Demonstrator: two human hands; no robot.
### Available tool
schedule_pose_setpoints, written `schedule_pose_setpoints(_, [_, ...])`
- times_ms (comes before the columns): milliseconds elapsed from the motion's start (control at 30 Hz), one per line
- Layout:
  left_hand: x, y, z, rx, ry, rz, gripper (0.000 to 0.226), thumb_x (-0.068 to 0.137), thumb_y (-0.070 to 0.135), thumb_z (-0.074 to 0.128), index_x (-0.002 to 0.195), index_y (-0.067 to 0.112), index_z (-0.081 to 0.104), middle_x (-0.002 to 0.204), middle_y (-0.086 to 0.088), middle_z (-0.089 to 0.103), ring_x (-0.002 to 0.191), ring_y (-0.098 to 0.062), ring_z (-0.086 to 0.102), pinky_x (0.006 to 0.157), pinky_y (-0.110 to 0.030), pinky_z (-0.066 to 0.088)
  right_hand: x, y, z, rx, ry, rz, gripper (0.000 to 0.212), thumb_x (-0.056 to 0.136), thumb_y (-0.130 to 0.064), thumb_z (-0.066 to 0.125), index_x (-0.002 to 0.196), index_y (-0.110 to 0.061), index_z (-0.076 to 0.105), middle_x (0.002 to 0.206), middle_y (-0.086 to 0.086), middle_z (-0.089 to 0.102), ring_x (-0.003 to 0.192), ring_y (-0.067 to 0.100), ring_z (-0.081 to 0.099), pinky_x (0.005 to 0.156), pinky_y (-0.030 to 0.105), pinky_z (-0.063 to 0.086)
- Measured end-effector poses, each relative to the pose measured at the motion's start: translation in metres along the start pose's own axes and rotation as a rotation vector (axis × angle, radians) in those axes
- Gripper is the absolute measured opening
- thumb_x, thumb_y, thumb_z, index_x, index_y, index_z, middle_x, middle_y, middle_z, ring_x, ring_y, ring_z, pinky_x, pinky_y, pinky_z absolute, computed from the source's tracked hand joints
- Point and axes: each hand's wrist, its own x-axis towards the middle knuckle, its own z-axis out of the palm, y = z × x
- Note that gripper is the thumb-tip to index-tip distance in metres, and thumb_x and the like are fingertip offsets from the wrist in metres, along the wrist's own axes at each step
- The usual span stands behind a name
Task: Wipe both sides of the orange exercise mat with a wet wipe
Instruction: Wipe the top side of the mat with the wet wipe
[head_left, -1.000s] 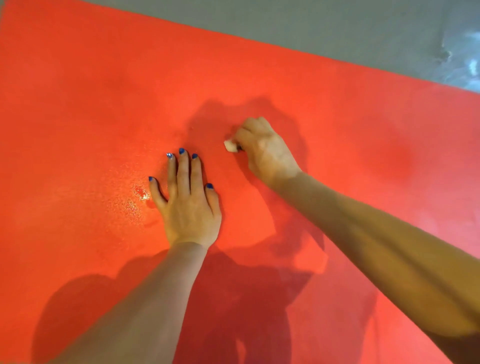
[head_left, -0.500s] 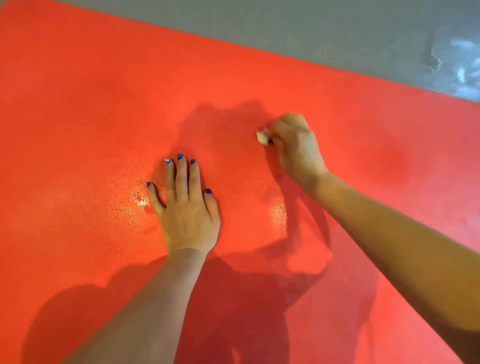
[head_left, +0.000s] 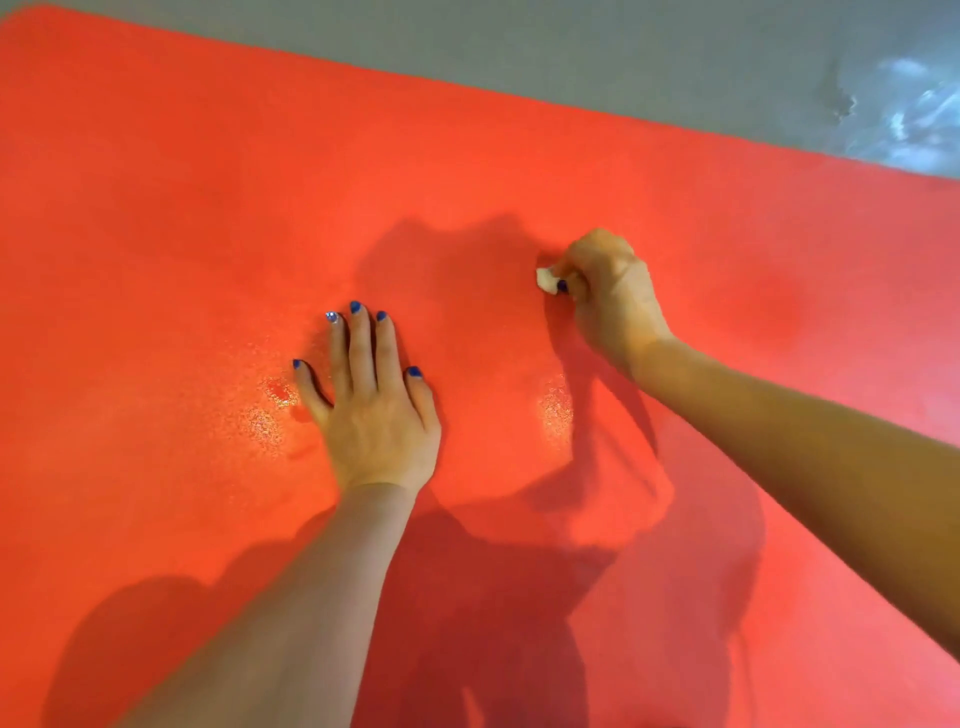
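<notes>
The orange exercise mat (head_left: 156, 208) fills nearly the whole view, lying flat on the floor. My left hand (head_left: 371, 405) presses flat on it near the middle, fingers straight and close together. To the right and a little farther away, my right hand (head_left: 608, 291) grips a small bunched white wet wipe (head_left: 546, 279) and holds it against the mat. Only a small bit of the wipe shows past the curled fingers. Wet, glistening patches show on the mat left of my left hand and between the two hands.
Grey floor (head_left: 571, 57) runs along the mat's far edge. A shiny pale patch (head_left: 914, 114) lies on the floor at the top right. My own shadow darkens the near part of the mat.
My right hand has slid the wipe to the right across the mat. The left hand has stayed pressed in the same place.
</notes>
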Motion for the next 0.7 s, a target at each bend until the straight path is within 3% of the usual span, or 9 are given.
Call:
schedule_pose_setpoints(133, [0.0, 0.001, -0.002, 0.008, -0.023, -0.001, 0.06, 0.096, 0.029, 0.037, 0.154, 0.012, 0.036, 0.167, -0.006, 0.024, 0.156, -0.026, 0.013, 0.121, -0.063, 0.009, -0.065, 0.005, -0.023, -0.032, -0.182, -0.058, 0.02, 0.08, -0.006, 0.048, 0.082, -0.007, 0.068, 0.087, 0.011, 0.062, 0.083, 0.035, 0.059, 0.071, 0.035, 0.048])
schedule_pose_setpoints(267, [0.003, 0.001, -0.007, -0.035, -0.108, -0.016, 0.063, 0.096, 0.032, 0.032, 0.157, 0.014, 0.032, 0.169, -0.004, 0.016, 0.157, -0.023, 0.005, 0.122, -0.06, 0.003, -0.05, 0.005, -0.024, -0.054, -0.247, 0.057, 0.023, 0.076, 0.013, 0.056, 0.088, -0.001, 0.07, 0.093, 0.018, 0.063, 0.086, 0.035, 0.062, 0.077, 0.04, 0.049])
schedule_pose_setpoints(400, [0.005, -0.012, -0.019, -0.108, -0.213, 0.077, 0.062, 0.1, 0.027, 0.047, 0.158, 0.013, 0.03, 0.17, -0.004, 0.008, 0.157, -0.021, -0.002, 0.122, -0.057, -0.004, -0.065, -0.009, -0.007, -0.078, -0.071, 0.239, 0.022, 0.078, 0.01, 0.056, 0.087, -0.002, 0.072, 0.094, 0.018, 0.061, 0.09, 0.036, 0.06, 0.075, 0.04, 0.048])
schedule_pose_setpoints(500, [-0.013, -0.03, -0.028, -0.168, -0.199, 0.108, 0.057, 0.097, 0.015, 0.054, 0.153, 0.01, 0.041, 0.168, -0.004, 0.019, 0.156, -0.021, 0.01, 0.123, -0.057, 0.003, -0.083, -0.013, 0.0, 0.012, 0.09, 0.314, 0.021, 0.079, 0.009, 0.058, 0.087, -0.003, 0.073, 0.094, 0.017, 0.061, 0.09, 0.036, 0.06, 0.075, 0.036, 0.048])
schedule_pose_setpoints(700, [-0.062, -0.05, -0.017, -0.026, -0.086, 0.163, 0.059, 0.098, 0.026, 0.034, 0.155, 0.012, 0.036, 0.166, -0.006, 0.025, 0.155, -0.025, 0.016, 0.123, -0.058, 0.014, -0.092, -0.01, 0.009, 0.057, 0.196, 0.362, 0.021, 0.08, 0.007, 0.06, 0.088, -0.008, 0.073, 0.097, 0.01, 0.06, 0.096, 0.03, 0.058, 0.081, 0.029, 0.045])
